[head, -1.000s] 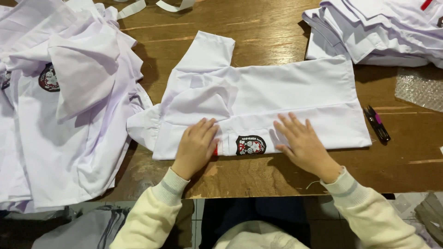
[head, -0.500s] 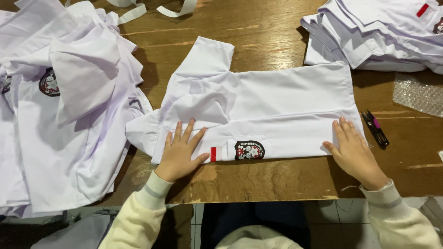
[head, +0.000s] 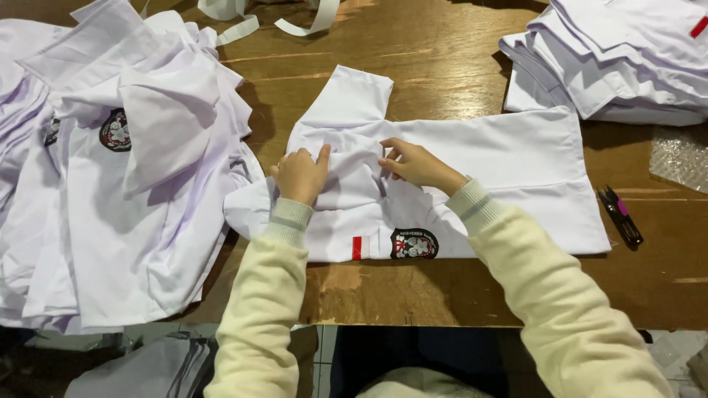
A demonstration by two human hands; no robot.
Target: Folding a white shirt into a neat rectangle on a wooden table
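Folding is under way: the white cotton short-sleeved shirt with a round chest badge (head: 450, 184) lies flat on the wooden bench (head: 442, 59). The left hand (head: 301, 175) and right hand (head: 413, 163) pinch its collar fabric between them. Next, I judge, comes smoothing that fold flat.

centre of frame: shirt (head: 472, 173) plain white; small red-and-white rectangle patch (head: 357, 248) near its lower edge, beside a round badge (head: 414, 244) in black, white and red. left hand (head: 301, 175) and right hand (head: 414, 163) in pale cream ribbed sleeves. left of frame: shirt pile (head: 110, 184) white, one round dark badge. upper right: stacked shirts (head: 619, 59) white, one red tab. table (head: 442, 66) brown wood grain. right edge: snips (head: 621, 215) black with pink.
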